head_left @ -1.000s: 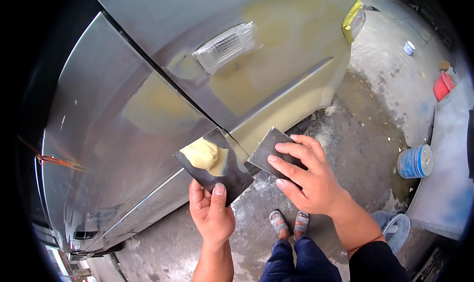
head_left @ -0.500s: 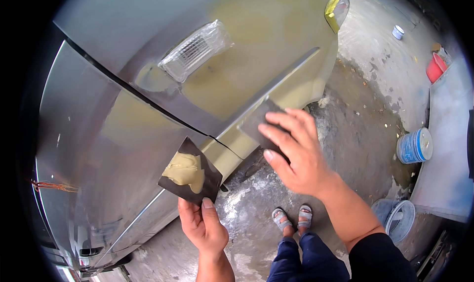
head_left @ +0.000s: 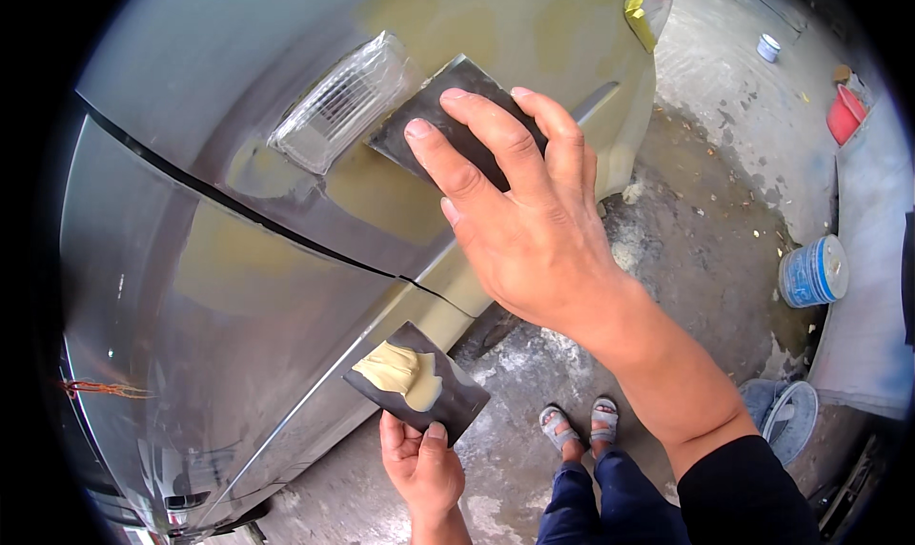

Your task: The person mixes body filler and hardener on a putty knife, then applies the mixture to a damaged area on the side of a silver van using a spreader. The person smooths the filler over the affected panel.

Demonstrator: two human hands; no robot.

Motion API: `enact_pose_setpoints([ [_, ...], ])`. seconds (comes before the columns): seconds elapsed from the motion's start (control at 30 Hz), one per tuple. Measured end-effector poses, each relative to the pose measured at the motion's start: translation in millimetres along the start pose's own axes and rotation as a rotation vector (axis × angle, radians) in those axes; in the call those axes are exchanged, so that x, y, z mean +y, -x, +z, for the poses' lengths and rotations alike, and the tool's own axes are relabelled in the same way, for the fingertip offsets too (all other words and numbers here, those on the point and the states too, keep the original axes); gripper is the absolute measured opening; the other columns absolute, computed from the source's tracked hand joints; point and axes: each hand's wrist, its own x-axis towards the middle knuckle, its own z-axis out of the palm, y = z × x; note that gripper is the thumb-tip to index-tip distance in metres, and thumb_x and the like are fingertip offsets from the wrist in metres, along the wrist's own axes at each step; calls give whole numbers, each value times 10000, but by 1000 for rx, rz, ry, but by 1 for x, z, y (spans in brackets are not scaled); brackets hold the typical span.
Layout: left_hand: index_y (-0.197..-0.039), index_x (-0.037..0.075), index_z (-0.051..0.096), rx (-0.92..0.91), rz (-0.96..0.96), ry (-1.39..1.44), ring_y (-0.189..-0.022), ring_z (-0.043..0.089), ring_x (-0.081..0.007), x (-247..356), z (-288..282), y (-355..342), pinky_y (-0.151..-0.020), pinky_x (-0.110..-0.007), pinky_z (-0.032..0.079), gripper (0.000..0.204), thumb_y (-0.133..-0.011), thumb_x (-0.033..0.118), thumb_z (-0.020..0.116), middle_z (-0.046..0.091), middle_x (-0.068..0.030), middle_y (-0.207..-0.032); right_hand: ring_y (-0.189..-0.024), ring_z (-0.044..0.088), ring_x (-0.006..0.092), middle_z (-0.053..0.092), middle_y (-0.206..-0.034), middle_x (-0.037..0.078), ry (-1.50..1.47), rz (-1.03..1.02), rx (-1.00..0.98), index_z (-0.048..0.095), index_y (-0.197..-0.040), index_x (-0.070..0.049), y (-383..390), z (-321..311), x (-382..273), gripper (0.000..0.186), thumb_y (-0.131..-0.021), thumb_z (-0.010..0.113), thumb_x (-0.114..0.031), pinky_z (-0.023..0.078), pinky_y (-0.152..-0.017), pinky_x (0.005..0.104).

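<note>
My right hand (head_left: 534, 226) presses a dark rectangular putty spreader (head_left: 462, 137) with spread fingers, at the car's body panel (head_left: 372, 206) beside a side lamp (head_left: 343, 97) wrapped in clear film. The panel is grey with patches of dull yellow filler. Lower down, my left hand (head_left: 424, 469) pinches the near edge of a dark flat plate (head_left: 459, 404) between thumb and fingers. A mound of beige putty (head_left: 389, 366) lies on that plate. How far the spreader's edge touches the panel is hidden by the hand.
A blue-and-white pail (head_left: 810, 273) and a clear bucket (head_left: 796, 421) stand at the right. Farther back are a red container (head_left: 844, 116) and a small white can (head_left: 768, 47). Orange wires (head_left: 105, 390) stick out at far left. My sandalled feet (head_left: 562, 426) are on the stained floor.
My right hand has moved up and left with the spreader, from the lower molding to the panel beside the lamp. My left hand with the putty plate has shifted right and down.
</note>
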Motion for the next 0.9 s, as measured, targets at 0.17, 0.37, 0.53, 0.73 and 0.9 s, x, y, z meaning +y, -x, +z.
enact_pose_setpoints([
  [0.17, -1335, -80, 377, -6, -14, 13, -1139, 548, -195, -1, 1, 0, -1036, -348, 373, 541, -816, -56, 528, 575, -141, -1226, -1150, 369, 393, 417, -1340, 61, 29, -12, 13, 590, -1216, -143, -3, 6, 1, 531, -696, 623, -38, 352, -889, 521],
  [0.37, -1351, -71, 366, 20, -14, 36, -1166, 554, -233, -7, -3, 1, -1030, -365, 404, 576, -798, -65, 528, 571, -166, -1253, -1142, 370, 397, 415, -1352, 67, 24, -27, -35, 597, -1214, -141, 9, 10, 6, 509, -715, 599, -43, 361, -889, 520],
  [0.53, -1353, -70, 366, -4, -44, 55, -1185, 545, -238, -14, -9, 1, -1034, -368, 403, 593, -788, -53, 544, 555, -172, -1276, -1163, 365, 390, 419, -1359, 55, 35, -34, -70, 598, -1224, -160, 28, 14, 16, 525, -713, 600, -37, 365, -916, 512],
  [0.73, -1357, -67, 361, 7, -66, 90, -1194, 541, -250, -18, -9, 0, -1043, -385, 405, 606, -782, -54, 550, 548, -173, -1289, -1188, 362, 382, 420, -1367, 26, 12, -48, -60, 587, -1244, -199, 59, 30, 31, 535, -735, 606, -35, 361, -951, 512],
  [0.9, -1357, -58, 370, 34, -58, 110, -1206, 532, -257, -21, -9, 0, -1047, -398, 409, 612, -774, -45, 556, 535, -168, -1307, -1209, 361, 375, 403, -1383, 5, 34, -64, -59, 566, -1274, -225, 85, 47, 44, 551, -759, 595, -30, 359, -968, 504],
])
